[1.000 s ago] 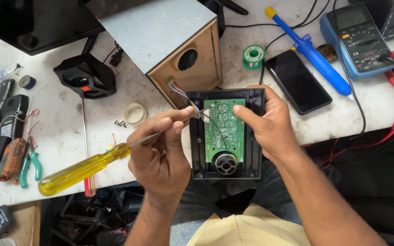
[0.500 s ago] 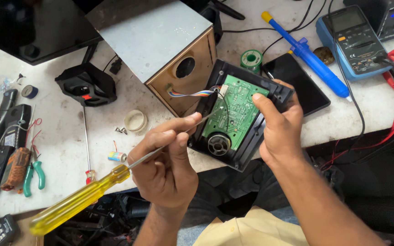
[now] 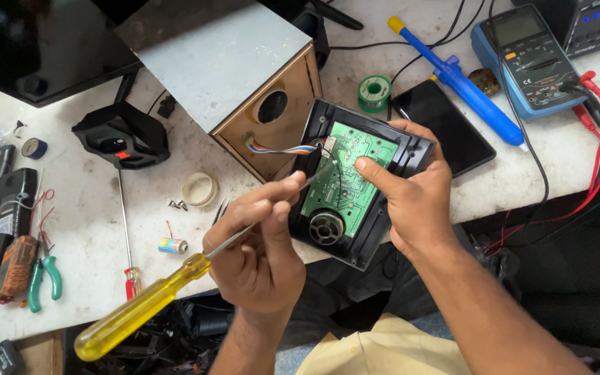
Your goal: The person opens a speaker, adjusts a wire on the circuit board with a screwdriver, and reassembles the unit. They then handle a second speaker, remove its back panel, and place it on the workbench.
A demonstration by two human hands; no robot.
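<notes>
Bench (image 3: 536, 180): 1 screwdriver (image 3: 140, 309), 1 board (image 3: 348, 177), 2 hands.

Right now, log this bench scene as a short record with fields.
left hand: grips the yellow-handled screwdriver by its shaft, tip toward the board
right hand: holds the black panel, thumb on the green circuit board
cable: ribbon cable runs from the wooden speaker box to the board
nearby: solder spool, blue desoldering pump, multimeter, phone
</notes>
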